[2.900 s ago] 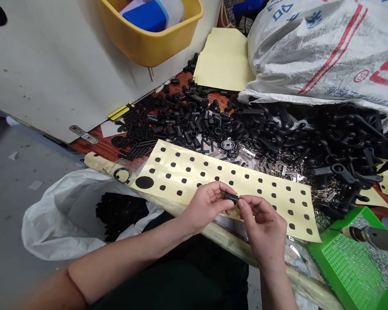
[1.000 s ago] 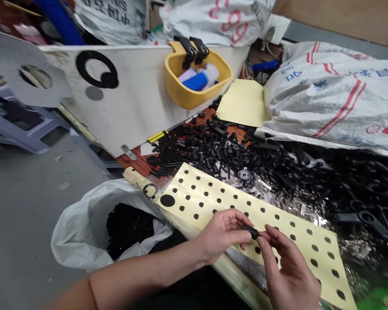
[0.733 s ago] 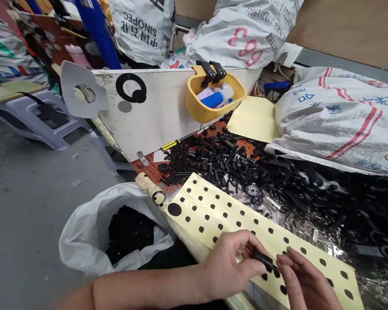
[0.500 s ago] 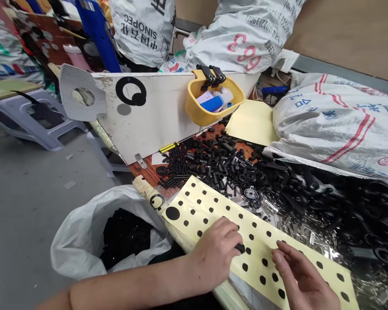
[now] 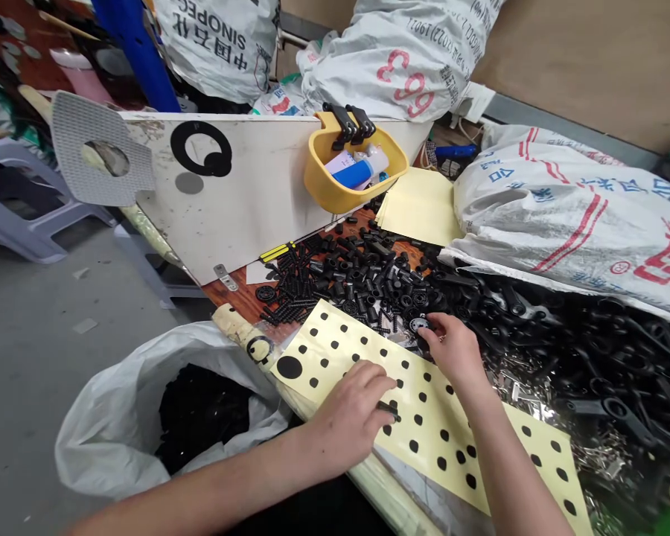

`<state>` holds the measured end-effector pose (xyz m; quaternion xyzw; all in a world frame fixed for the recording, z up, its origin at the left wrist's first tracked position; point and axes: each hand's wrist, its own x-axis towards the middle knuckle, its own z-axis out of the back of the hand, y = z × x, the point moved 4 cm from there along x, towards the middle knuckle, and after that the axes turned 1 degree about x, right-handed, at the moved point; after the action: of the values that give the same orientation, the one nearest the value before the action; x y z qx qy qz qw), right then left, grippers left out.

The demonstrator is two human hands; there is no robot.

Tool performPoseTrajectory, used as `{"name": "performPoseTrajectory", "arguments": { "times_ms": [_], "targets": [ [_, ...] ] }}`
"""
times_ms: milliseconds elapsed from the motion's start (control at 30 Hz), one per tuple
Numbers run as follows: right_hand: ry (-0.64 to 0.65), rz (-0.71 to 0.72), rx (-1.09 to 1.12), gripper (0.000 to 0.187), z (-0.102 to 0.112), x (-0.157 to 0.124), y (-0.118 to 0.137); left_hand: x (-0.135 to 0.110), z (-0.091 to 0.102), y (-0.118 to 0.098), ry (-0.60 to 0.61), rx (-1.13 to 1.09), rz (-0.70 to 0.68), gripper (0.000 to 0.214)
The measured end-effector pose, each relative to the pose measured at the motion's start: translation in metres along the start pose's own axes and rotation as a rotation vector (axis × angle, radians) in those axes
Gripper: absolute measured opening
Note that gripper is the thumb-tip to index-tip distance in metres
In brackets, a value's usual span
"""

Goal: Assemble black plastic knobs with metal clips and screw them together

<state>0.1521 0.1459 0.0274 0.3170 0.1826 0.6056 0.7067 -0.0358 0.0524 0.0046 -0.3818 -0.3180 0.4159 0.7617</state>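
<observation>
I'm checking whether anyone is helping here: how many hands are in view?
2. The left hand holds a small black part over the dotted sheet; the right hand is by a grey disc. No other hands show.

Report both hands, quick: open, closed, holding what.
Left hand: closed, holding a small black part.
Right hand: at a grey disc; whether its grip has closed cannot be told.
</observation>
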Motion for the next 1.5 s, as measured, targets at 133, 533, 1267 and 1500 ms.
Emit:
{"name": "performPoseTrajectory", "arguments": {
  "times_ms": [133, 533, 1267, 1500],
  "targets": [
    [0.015, -0.061, 0.074, 0.016, 0.007, 0.015, -0.001, 0.010, 0.021, 0.004, -0.161, -0.240, 0.094, 0.024],
    [0.507, -0.216, 0.529, 0.046, 0.004, -0.098, 0.025, 0.012, 0.010, -0.016, -0.057, -1.000, 0.305, 0.020],
    [0.183, 0.264, -0.304, 0.012, -0.006, -0.020, 0.012, 0.001, 0.008, 0.006, -0.050, -1.470, 0.549, 0.026],
    [0.026, 0.101, 0.156, 0.023, 0.043, -0.065, 0.010, -0.001, 0.000, 0.000, 0.024, -1.495, 0.508, 0.031]
  ]
}}
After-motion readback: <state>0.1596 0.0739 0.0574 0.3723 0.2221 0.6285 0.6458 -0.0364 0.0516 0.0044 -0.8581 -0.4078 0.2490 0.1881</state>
